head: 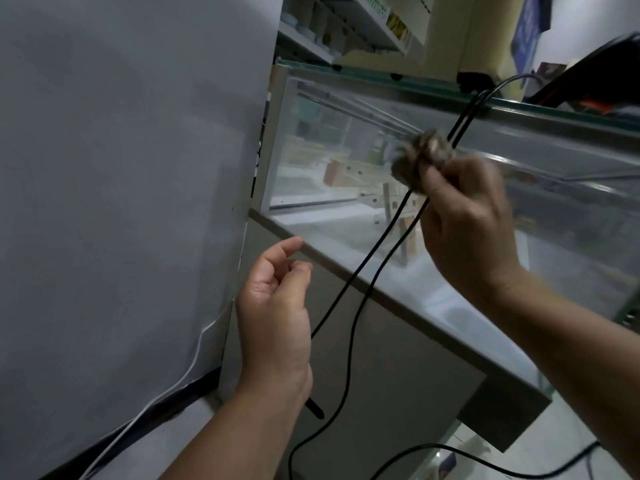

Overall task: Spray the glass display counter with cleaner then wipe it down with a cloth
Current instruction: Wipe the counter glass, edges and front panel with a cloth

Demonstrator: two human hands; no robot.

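Note:
The glass display counter [332,109] runs from the centre to the right, with wooden items on its shelves inside. My right hand [464,216] is raised against the front glass and grips a crumpled grey-brown cloth [420,157], blurred with motion. Two black cables [367,268] hang from the counter top down across the glass, passing right beside the cloth. My left hand [277,306] hovers lower, near the counter's grey base edge, palm up with fingers loosely curled and holding nothing. No spray bottle is in view.
A grey wall [121,185] fills the left, with a thin white cable [194,362] running down to the floor. Shelves with goods [346,26] sit behind the counter. A dark device [588,77] rests on the counter top at right. The black cables loop onto the floor.

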